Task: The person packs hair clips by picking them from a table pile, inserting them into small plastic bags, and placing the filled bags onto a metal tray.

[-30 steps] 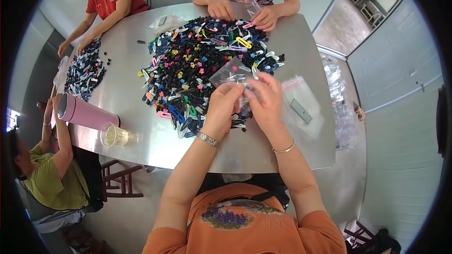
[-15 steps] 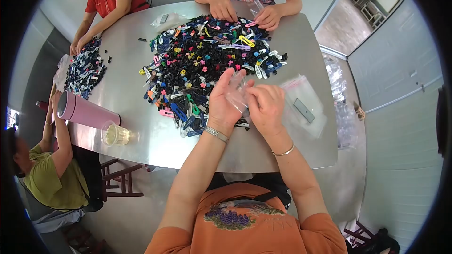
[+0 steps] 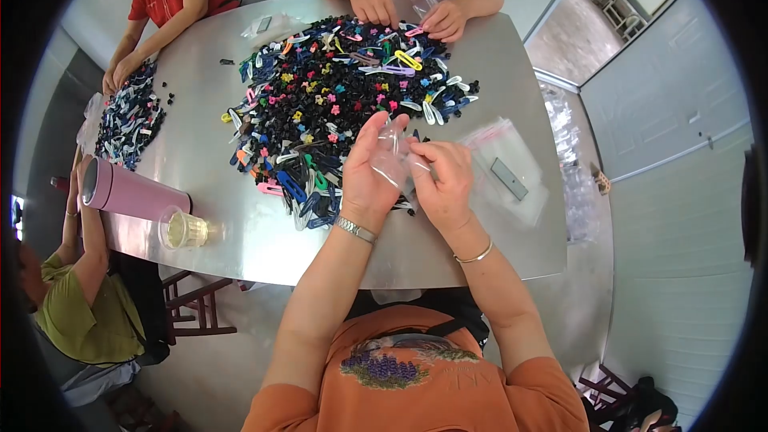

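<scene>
A small clear plastic bag [image 3: 390, 165] lies across the palm and fingers of my left hand [image 3: 364, 180], which is closed round it with the palm turned up. My right hand [image 3: 445, 184] pinches the bag's right side between thumb and fingers. Both hands are over the near edge of a big heap of hair clips [image 3: 312, 124], mostly black claw clips with coloured flower-shaped ones and snap clips among them. Whether anything is inside the bag I cannot make out. Right of my right hand, flat clear bags [image 3: 524, 206] lie stacked under a grey metal strip [image 3: 510, 179].
A pink thermos [image 3: 140, 190] lies tilted on the left, beside a clear cup [image 3: 186, 230] of pale liquid. Across the metal table [image 3: 264, 260], a co-worker's hands [image 3: 446, 20] work at the heap. Another person's hands [image 3: 120, 72] touch a smaller clip pile [image 3: 132, 120].
My right hand has shifted its grip along the bag, and the bag looks more spread between my hands. The whole view has moved slightly.
</scene>
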{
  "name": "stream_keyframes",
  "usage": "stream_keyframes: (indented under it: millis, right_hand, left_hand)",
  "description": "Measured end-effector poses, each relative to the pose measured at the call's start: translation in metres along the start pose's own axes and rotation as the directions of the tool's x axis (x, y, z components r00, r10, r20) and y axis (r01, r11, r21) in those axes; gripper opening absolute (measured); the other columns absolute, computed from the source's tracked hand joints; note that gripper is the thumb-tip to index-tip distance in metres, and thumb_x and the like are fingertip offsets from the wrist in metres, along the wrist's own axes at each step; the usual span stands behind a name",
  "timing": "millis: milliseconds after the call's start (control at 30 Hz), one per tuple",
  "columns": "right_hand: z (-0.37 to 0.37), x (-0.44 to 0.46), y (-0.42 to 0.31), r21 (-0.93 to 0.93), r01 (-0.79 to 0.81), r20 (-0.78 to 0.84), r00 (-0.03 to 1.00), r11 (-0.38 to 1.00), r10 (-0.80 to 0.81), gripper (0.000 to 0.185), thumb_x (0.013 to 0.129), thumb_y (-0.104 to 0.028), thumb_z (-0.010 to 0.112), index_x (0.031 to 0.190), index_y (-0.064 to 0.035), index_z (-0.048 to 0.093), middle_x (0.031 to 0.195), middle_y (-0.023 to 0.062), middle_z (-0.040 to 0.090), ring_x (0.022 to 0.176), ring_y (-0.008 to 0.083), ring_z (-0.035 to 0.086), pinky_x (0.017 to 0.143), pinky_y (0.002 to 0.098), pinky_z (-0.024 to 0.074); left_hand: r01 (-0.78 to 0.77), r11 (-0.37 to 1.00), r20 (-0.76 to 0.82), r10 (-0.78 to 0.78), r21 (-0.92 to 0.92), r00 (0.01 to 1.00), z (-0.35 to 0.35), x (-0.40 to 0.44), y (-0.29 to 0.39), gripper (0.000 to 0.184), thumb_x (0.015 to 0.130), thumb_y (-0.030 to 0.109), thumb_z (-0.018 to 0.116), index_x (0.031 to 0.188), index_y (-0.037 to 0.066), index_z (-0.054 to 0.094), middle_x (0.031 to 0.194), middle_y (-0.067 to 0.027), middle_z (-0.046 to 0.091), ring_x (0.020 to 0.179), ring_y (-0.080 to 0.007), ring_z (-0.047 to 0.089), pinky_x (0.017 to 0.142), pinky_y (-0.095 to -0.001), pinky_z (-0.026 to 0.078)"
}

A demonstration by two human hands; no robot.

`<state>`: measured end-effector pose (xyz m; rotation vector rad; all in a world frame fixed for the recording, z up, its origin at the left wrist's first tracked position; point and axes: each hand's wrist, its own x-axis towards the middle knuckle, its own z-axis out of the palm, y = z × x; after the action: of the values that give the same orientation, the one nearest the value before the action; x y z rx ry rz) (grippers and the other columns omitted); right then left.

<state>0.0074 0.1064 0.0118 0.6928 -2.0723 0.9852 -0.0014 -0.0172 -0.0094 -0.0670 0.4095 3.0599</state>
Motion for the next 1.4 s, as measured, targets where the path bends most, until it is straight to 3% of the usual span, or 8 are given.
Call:
stream_keyframes:
  millis: [300, 467, 500, 600, 633, 767, 1033, 1400]
  right_hand:
    - [-0.006, 0.0, -0.003, 0.112, -0.038, 0.054, 0.998, 0.993, 0.032, 0.013, 0.082, -0.005, 0.063, 0.094, -0.0013, 0.064, 0.087, 0.0094, 0.064, 0.077, 0.0225, 0.058, 0.075, 0.0332, 0.0428]
    - [-0.029, 0.013, -0.027, 0.49, -0.234, 0.054, 0.97, 0.84, 0.239, 0.011, 0.086, -0.009, 0.059, 0.09, 0.0012, 0.06, 0.088, 0.0102, 0.06, 0.076, 0.018, 0.055, 0.075, 0.0366, 0.0447]
    - [-0.035, 0.018, -0.036, 0.477, -0.242, 0.043, 0.967, 0.845, 0.252, 0.011, 0.086, -0.009, 0.059, 0.09, 0.0012, 0.06, 0.088, 0.0102, 0.06, 0.076, 0.018, 0.055, 0.075, 0.0366, 0.0447]
    - [-0.069, 0.045, -0.069, 0.934, -0.145, 0.125, 0.989, 0.327, 0.081, 0.029, 0.095, -0.026, 0.052, 0.075, -0.0047, 0.055, 0.076, 0.0042, 0.057, 0.066, 0.0147, 0.05, 0.071, 0.0389, 0.0452]
    - [-0.087, 0.058, -0.081, 0.978, -0.16, 0.163, 0.987, 0.136, -0.009, 0.037, 0.097, -0.032, 0.049, 0.07, -0.0073, 0.054, 0.07, 0.0022, 0.056, 0.061, 0.0137, 0.049, 0.071, 0.0383, 0.0453]
    - [-0.104, 0.071, -0.12, 0.923, 0.035, -0.044, 0.999, -0.383, -0.016, 0.044, 0.099, -0.04, 0.044, 0.065, -0.0136, 0.055, 0.058, -0.0009, 0.051, 0.054, 0.0135, 0.046, 0.065, 0.0332, 0.0436]
    - [-0.177, 0.044, -0.107, 0.955, 0.045, -0.038, 0.999, -0.293, 0.03, 0.047, 0.098, -0.043, 0.041, 0.065, -0.0125, 0.055, 0.058, 0.0006, 0.051, 0.054, 0.0153, 0.046, 0.065, 0.0336, 0.0437]
    - [-0.164, 0.032, -0.098, 0.951, 0.049, -0.041, 0.999, -0.307, 0.032, 0.053, 0.098, -0.047, 0.037, 0.064, -0.0107, 0.055, 0.059, 0.0029, 0.051, 0.056, 0.0181, 0.048, 0.065, 0.0342, 0.044]
  left_hand:
    - [0.027, 0.999, -0.024, -0.028, -0.038, 0.999, 0.001, 0.0, 0.009, 0.018, 0.091, 0.023, 0.054, 0.102, 0.012, 0.064, 0.112, -0.0146, 0.062, 0.089, -0.0286, 0.061, 0.082, -0.0424, 0.05]
    - [0.04, 0.997, 0.001, -0.04, -0.072, 0.999, -0.002, 0.003, 0.013, 0.02, 0.091, 0.026, 0.053, 0.101, 0.013, 0.065, 0.111, -0.0125, 0.063, 0.089, -0.0275, 0.061, 0.082, -0.0426, 0.048]
    - [0.045, 0.997, 0.011, -0.045, -0.07, 0.999, -0.003, 0.003, 0.014, 0.02, 0.091, 0.026, 0.053, 0.1, 0.013, 0.065, 0.112, -0.0126, 0.063, 0.089, -0.0277, 0.061, 0.083, -0.0428, 0.047]
    - [0.093, 0.99, 0.069, -0.086, -0.11, 0.994, -0.008, 0.006, 0.014, 0.022, 0.091, 0.029, 0.053, 0.102, 0.014, 0.065, 0.115, -0.0133, 0.062, 0.089, -0.0284, 0.061, 0.084, -0.0433, 0.047]
    - [0.094, 0.991, 0.063, -0.088, -0.099, 0.994, -0.008, 0.006, 0.014, 0.023, 0.091, 0.03, 0.053, 0.102, 0.013, 0.065, 0.115, -0.0136, 0.062, 0.09, -0.0285, 0.061, 0.085, -0.0436, 0.046]
    - [0.117, 0.989, 0.113, -0.107, -0.088, 0.988, -0.014, 0.008, 0.015, 0.024, 0.091, 0.03, 0.054, 0.103, 0.012, 0.065, 0.119, -0.0158, 0.06, 0.093, -0.0292, 0.06, 0.089, -0.0451, 0.045]
    - [0.144, 0.986, 0.153, -0.13, -0.087, 0.98, -0.015, 0.008, 0.016, 0.026, 0.093, 0.028, 0.051, 0.106, 0.01, 0.064, 0.122, -0.0183, 0.057, 0.096, -0.0312, 0.06, 0.087, -0.0455, 0.048]
    - [0.154, 0.984, 0.143, -0.14, -0.094, 0.98, -0.015, 0.008, 0.016, 0.026, 0.092, 0.027, 0.052, 0.108, 0.008, 0.062, 0.122, -0.0193, 0.056, 0.096, -0.0316, 0.059, 0.087, -0.0452, 0.048]
